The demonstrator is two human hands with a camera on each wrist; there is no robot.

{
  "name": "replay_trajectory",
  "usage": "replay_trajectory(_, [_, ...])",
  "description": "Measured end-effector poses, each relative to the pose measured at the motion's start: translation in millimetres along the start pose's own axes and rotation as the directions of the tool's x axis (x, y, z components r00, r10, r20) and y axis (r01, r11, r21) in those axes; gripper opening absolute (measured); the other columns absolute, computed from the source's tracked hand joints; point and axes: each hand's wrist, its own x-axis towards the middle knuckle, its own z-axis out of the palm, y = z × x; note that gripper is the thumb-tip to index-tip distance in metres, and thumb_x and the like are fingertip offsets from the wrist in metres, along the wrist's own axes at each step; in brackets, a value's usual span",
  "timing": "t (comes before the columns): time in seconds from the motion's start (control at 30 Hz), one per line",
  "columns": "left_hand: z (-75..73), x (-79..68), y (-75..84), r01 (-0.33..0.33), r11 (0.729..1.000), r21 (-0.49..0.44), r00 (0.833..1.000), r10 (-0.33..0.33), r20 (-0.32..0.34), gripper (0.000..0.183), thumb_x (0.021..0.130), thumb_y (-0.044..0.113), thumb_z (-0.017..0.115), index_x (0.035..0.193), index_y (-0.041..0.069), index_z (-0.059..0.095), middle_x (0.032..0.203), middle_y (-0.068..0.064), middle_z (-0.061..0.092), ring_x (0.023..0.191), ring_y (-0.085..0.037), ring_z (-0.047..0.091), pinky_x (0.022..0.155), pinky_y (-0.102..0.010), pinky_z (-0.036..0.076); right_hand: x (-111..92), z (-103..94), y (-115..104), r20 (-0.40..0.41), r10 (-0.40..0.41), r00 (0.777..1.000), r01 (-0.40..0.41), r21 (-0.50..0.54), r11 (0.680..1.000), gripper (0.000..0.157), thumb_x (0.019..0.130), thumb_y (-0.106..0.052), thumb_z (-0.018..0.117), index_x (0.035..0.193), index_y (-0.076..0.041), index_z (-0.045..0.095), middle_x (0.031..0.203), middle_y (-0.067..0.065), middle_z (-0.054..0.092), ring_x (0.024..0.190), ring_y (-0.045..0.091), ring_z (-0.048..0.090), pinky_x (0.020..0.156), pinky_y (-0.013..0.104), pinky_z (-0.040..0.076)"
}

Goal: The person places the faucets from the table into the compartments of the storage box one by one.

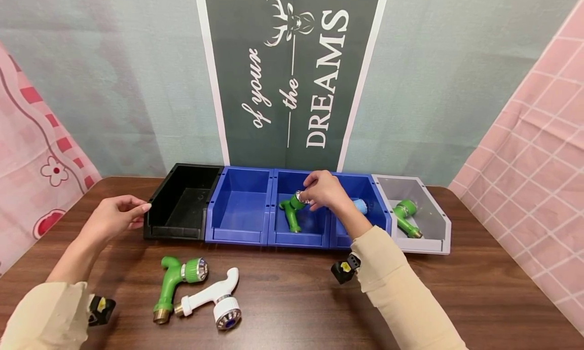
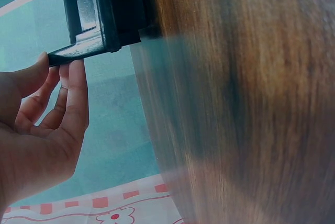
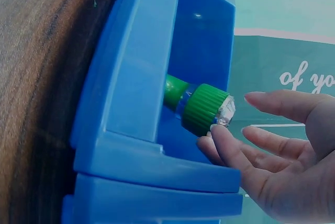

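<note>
At the left, my left hand (image 1: pixel 111 218) pinches the side edge of the black bin (image 1: pixel 175 232) between thumb and fingertips; the left wrist view shows this pinch on the black rim (image 2: pixel 78 51). My right hand (image 1: pixel 326 190) is over the middle blue bin (image 1: pixel 298 240), fingers spread around the chrome-capped knob of a green faucet (image 1: pixel 292 215). In the right wrist view, the thumb stands apart from the green knob (image 3: pixel 201 110), while a fingertip lies right at its rim. The faucet leans inside the bin, its lower part hidden there by the front wall.
On the table (image 1: pixel 292 294) in front lie another green faucet (image 1: pixel 170 284) and a white faucet (image 1: pixel 207 293). Another blue bin (image 1: pixel 239 235) adjoins the black one. A light-blue knob (image 1: pixel 360 206) shows behind my right wrist. The grey bin (image 1: pixel 422 245) holds a green faucet (image 1: pixel 403 218).
</note>
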Motion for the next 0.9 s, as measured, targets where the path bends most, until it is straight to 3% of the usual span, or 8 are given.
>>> replay_trajectory(0.17, [0.1, 0.0, 0.0, -0.001, 1.000, -0.001, 1.000, 0.001, 0.002, 0.035, 0.096, 0.018, 0.052, 0.102, -0.017, 0.055, 0.075, -0.003, 0.059, 0.063, -0.006, 0.058, 0.058, -0.024, 0.054, -0.8, -4.0, 1.8, 0.025, -0.010, 1.000, 0.008, 0.046, 0.999, 0.032, 0.076, 0.002, 0.068, 0.104, 0.009, 0.055, 0.088, 0.017, 0.061, 0.055, 0.016, 0.060, 0.058, 0.036, 0.056])
replay_trajectory(0.33, [0.0, -0.2, 0.3, -0.003, 1.000, 0.004, 1.000, 0.003, 0.001, 0.035, 0.097, 0.018, 0.052, 0.102, -0.017, 0.055, 0.076, -0.004, 0.059, 0.064, -0.007, 0.058, 0.059, -0.024, 0.054, -1.2, -8.3, 4.5, 0.054, -0.007, 0.999, 0.001, 0.109, 0.994, 0.032, 0.078, 0.004, 0.068, 0.105, 0.010, 0.052, 0.094, 0.020, 0.062, 0.064, 0.022, 0.061, 0.059, 0.035, 0.056])
replay_trajectory(0.5, [0.7, -0.3, 0.3, -0.002, 1.000, 0.003, 1.000, 0.002, -0.001, 0.035, 0.096, 0.018, 0.052, 0.102, -0.016, 0.055, 0.076, -0.004, 0.059, 0.064, -0.008, 0.058, 0.059, -0.024, 0.054, -2.8, -12.0, 4.3, 0.080, 0.010, 0.997, -0.019, 0.110, 0.994, 0.034, 0.080, 0.001, 0.068, 0.109, 0.007, 0.051, 0.099, 0.021, 0.063, 0.073, 0.029, 0.061, 0.064, 0.037, 0.056])
replay_trajectory(0.9, [0.3, 0.0, 0.9, 0.004, 1.000, 0.021, 1.000, -0.005, 0.006, 0.035, 0.097, 0.019, 0.051, 0.103, -0.015, 0.056, 0.077, -0.006, 0.059, 0.065, -0.008, 0.057, 0.060, -0.025, 0.055, -10.6, -23.2, 4.7, 0.146, 0.006, 0.989, -0.035, 0.197, 0.980, 0.030, 0.085, -0.001, 0.063, 0.111, 0.008, 0.049, 0.106, 0.023, 0.062, 0.065, 0.021, 0.060, 0.064, 0.036, 0.056])
